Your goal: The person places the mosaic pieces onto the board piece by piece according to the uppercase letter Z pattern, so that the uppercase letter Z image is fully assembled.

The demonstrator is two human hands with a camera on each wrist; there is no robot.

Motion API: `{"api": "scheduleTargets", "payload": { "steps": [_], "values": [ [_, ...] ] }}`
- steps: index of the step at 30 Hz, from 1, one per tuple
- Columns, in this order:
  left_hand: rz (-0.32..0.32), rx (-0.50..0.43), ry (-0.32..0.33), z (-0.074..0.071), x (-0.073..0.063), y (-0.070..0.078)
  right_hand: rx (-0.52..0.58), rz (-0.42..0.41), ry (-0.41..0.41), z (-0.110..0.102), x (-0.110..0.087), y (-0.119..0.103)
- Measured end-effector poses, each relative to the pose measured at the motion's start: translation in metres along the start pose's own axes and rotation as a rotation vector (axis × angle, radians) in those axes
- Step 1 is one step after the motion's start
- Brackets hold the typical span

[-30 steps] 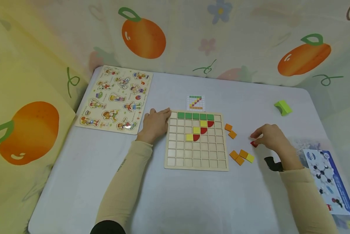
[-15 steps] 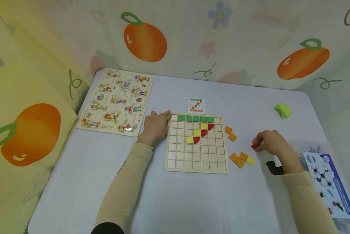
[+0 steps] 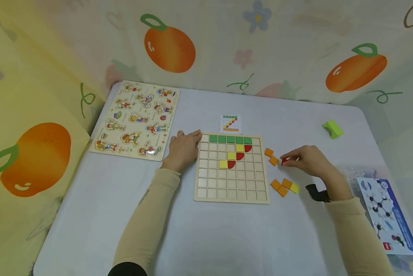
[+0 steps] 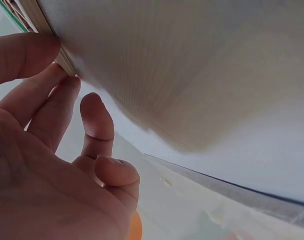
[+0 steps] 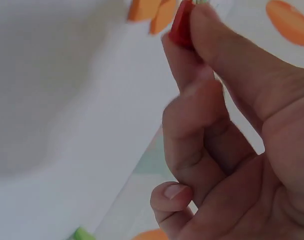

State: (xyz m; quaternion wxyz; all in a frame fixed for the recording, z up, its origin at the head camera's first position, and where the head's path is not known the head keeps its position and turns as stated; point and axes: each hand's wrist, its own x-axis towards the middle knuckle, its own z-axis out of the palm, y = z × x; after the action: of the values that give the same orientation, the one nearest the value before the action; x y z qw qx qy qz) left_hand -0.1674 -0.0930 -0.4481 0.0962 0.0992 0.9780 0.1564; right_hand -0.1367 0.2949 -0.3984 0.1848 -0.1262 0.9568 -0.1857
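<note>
A wooden grid board lies flat on the table, with a green row of square tiles along its top. Below it, yellow square tiles and red rounded tiles step down leftward. My left hand rests beside the board's upper left corner; in the left wrist view, the thumb and two fingers touch its edge. My right hand, right of the board and above the table, pinches a red tile between thumb and forefinger; its full shape is partly hidden.
Loose orange tiles and a yellow tile lie right of the board. A pattern card sits behind it. Also on the table are a picture puzzle, a green arch block and a blue-edged box.
My right hand lifts the red tile and carries it leftward, close to the upper pair of orange tiles. The left hand and the board stay where they were.
</note>
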Motion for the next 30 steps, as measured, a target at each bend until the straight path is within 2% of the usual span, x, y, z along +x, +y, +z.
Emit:
{"api": "scheduleTargets", "payload": {
  "steps": [5,11,19,25,30],
  "values": [
    [0.0,0.001,-0.002,0.0,0.0,0.001,0.033,0.008,-0.033,0.006,0.012,-0.022],
    [-0.004,0.002,-0.004,0.0,0.0,0.0,0.061,-0.1,-0.015,0.019,0.029,-0.051],
    [-0.004,0.01,-0.002,0.001,0.0,0.0,0.17,-0.194,-0.088,0.044,0.046,-0.095],
    [-0.009,0.012,-0.009,0.001,0.001,-0.002,0.169,-0.184,-0.128,0.06,0.055,-0.123],
    [-0.001,0.017,-0.015,0.001,0.002,-0.001,0.147,-0.15,-0.144,0.067,0.059,-0.133]
  ]
}}
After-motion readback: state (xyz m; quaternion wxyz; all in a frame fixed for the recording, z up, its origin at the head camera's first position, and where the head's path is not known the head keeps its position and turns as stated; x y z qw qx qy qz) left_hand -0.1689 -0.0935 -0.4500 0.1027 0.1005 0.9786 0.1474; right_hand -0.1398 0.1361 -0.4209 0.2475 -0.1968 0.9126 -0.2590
